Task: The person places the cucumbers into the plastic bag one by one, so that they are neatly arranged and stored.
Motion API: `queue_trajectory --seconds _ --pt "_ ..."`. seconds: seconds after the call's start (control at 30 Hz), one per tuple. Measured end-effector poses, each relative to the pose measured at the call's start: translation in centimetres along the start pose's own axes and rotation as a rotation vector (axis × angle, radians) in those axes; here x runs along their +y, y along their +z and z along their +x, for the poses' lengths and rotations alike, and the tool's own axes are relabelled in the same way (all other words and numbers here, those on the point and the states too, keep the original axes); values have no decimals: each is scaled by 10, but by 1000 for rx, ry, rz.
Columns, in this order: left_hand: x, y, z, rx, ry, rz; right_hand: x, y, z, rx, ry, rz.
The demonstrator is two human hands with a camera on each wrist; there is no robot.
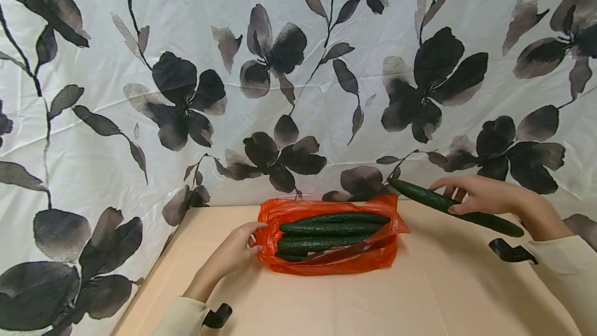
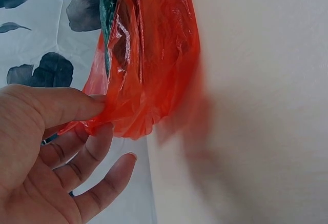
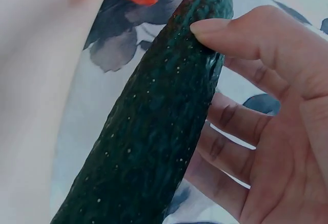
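Observation:
An orange-red plastic bag [image 1: 326,268] lies on the table with its opening spread, and several dark green cucumbers [image 1: 333,228] rest side by side in it. My left hand [image 1: 235,250] pinches the bag's left end; in the left wrist view the thumb and index finger [image 2: 77,106] hold the thin plastic while the other fingers stay loosely bent. To the right of the bag, my right hand [image 1: 489,196] grips a long cucumber [image 1: 489,220] around its middle, raised above the table and slanting down to the right. Small pale bumps show on its skin [image 3: 138,116] in the right wrist view.
The light wooden table [image 1: 373,305] extends under the bag and both arms. Behind it hangs a white cloth [image 1: 345,118] with dark flower prints, meeting the table's far edge just behind the bag. A dark band sits at each wrist.

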State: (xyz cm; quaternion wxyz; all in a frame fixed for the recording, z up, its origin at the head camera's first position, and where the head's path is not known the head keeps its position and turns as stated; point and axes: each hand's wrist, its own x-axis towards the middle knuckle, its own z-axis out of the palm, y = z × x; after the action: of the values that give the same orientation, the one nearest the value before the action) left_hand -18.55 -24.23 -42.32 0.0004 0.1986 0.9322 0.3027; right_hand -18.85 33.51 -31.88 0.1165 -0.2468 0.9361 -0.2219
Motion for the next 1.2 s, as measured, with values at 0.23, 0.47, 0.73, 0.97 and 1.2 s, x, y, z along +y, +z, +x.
queue_trajectory --seconds 0.23,0.47,0.73,0.97,1.2 --pt "0 -1 -1 -14 -2 -8 -26 -7 13 9 0 -37" --pt "1 -3 -2 -13 -2 -3 -45 -9 31 -9 -25 -5" --pt "0 -3 -5 -11 7 0 -62 -4 55 0 -58 -48" --pt "1 1 -1 -4 6 1 -71 -5 80 -28 -129 -33" --pt "3 3 2 8 -1 10 -80 -6 107 -63 -212 -15"
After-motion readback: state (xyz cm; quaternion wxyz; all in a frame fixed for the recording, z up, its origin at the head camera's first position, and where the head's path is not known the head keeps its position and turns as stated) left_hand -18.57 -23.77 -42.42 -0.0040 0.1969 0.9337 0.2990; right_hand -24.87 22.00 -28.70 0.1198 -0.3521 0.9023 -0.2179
